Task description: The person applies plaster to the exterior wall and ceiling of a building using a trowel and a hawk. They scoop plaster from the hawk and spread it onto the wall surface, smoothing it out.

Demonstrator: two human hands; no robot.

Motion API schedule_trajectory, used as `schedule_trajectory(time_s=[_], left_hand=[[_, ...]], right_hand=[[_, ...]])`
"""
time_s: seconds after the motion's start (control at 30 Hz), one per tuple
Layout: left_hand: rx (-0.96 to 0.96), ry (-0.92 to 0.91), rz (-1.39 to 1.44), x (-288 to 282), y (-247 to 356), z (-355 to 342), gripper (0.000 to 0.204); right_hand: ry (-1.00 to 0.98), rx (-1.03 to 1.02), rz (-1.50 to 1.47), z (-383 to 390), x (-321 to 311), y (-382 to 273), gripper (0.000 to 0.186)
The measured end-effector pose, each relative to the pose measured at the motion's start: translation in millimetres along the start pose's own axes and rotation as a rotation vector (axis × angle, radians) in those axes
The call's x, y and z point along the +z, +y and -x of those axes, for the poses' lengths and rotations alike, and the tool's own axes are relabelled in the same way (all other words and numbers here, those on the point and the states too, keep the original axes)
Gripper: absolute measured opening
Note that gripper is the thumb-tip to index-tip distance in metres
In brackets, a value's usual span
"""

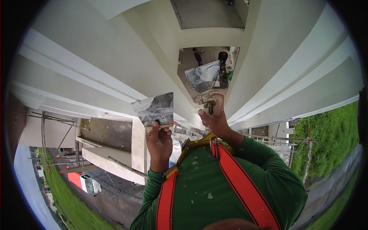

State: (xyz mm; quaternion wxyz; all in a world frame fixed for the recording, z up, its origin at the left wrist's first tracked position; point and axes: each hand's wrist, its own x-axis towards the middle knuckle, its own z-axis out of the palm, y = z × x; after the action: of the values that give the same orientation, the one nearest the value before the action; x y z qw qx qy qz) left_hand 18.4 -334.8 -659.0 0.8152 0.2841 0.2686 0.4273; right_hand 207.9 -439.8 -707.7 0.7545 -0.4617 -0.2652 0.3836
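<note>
My left hand is closed on a flat, wide filling blade with a pale, wood-like edge strip. My thumb presses its near face, which is smeared with white and grey paste. Farther right and higher, my right hand grips the handle of a broad, flared putty knife. White paste and dark grey patches cover its blade, which points away from me. Dried paste marks my right fingers and the handle. The two blades are apart, and neither clearly touches a wall.
Pale walls rise ahead on both sides. Through an opening far below, two people stand on a floor. Scaffold poles stand left, and more poles right, beside grass. A concrete ledge and a red-and-white truck lie lower left.
</note>
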Motion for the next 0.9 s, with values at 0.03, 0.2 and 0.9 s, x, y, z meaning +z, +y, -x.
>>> schedule_trajectory(time_s=[0.03, 0.2, 0.9], left_hand=[[-0.043, 0.024, -0.016, -1, -8, 3, 0.011], [-0.131, -0.035, -0.081, -9, -36, 7, 0.008], [-0.296, -0.574, -0.233, -50, -61, -16, 0.042]], right_hand=[[-0.052, 0.108, -0.023, 2, 0, 2, 0.045], [-0.190, 0.356, 0.131, 7, 16, 8, 0.032], [-0.583, 0.357, 0.222, 5, 16, 3, 0.019]])
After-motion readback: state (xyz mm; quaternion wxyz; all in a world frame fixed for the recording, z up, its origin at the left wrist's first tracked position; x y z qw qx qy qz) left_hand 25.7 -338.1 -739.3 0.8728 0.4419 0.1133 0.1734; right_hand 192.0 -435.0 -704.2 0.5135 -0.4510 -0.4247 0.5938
